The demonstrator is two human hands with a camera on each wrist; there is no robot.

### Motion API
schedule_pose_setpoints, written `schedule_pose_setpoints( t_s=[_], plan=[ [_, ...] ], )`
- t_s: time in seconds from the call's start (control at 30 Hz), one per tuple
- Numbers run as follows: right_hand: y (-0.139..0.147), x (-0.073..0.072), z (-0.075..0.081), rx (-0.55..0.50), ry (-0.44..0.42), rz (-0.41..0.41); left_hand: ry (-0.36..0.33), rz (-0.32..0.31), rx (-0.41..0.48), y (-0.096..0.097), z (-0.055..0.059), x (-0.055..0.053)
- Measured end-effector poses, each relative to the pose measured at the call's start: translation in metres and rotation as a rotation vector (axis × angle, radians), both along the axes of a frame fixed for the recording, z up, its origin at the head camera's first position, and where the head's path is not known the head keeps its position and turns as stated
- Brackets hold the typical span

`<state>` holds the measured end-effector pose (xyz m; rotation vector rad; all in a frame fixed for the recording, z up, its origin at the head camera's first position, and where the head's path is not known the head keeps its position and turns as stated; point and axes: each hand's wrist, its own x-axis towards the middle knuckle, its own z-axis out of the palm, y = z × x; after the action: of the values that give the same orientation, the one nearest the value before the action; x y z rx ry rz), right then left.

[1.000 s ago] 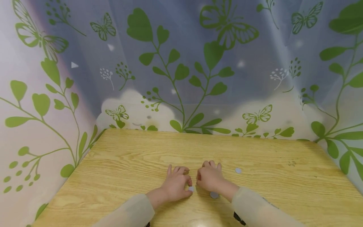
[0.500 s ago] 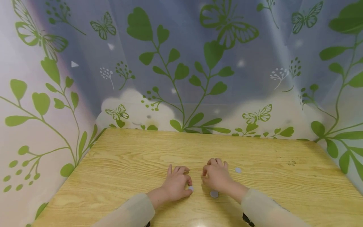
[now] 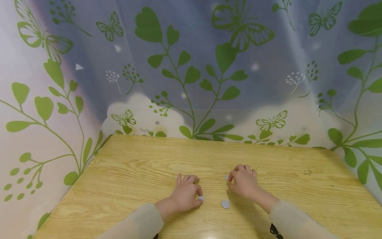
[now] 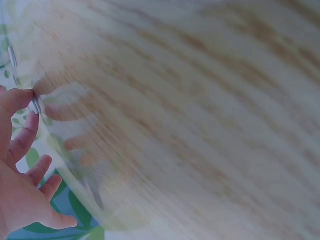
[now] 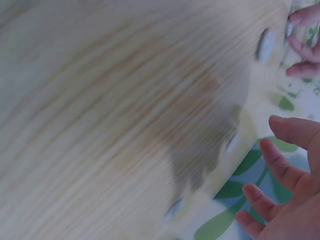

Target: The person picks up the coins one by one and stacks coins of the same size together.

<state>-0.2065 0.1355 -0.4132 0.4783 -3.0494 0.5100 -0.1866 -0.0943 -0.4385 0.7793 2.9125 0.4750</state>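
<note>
My left hand pinches a small round grey disc between thumb and index finger, low over the table. In the left wrist view the disc appears edge-on between the fingertips. My right hand hovers farther right, and its fingers look spread with nothing between them in the right wrist view. Just left of its fingertips lies a second disc. Another disc rests on the table between the hands. The right wrist view also shows a disc that the right hand hides from the head view.
The wood-grain table extends around both hands. Behind it and at its sides hangs a curtain printed with green leaves and butterflies. Light sleeves cover both forearms.
My right hand has moved right and slightly away from me, uncovering a disc to its left and covering the far right one. The left hand keeps its pinch in place.
</note>
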Motion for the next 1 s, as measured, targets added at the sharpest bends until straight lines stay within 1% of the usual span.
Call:
schedule_pose_setpoints(
  t_s=[0.23, 0.4, 0.53, 0.77, 1.0],
  plan=[
    [0.03, -0.008, -0.004, 0.023, 0.006, -0.073, -0.022, 0.003, 0.018, -0.001, 0.001, 0.001],
    [0.05, -0.012, -0.009, 0.055, 0.03, -0.098, -0.021, 0.004, 0.02, -0.001, 0.001, 0.0],
    [0.063, -0.015, -0.014, 0.05, 0.031, -0.111, -0.02, -0.001, 0.018, -0.002, 0.0, -0.001],
    [0.072, -0.018, -0.018, 0.025, -0.008, -0.116, -0.014, -0.005, 0.017, -0.001, -0.002, -0.001],
    [0.072, -0.02, -0.017, 0.046, -0.029, -0.123, -0.002, -0.013, 0.012, 0.0, -0.001, -0.001]
  ],
)
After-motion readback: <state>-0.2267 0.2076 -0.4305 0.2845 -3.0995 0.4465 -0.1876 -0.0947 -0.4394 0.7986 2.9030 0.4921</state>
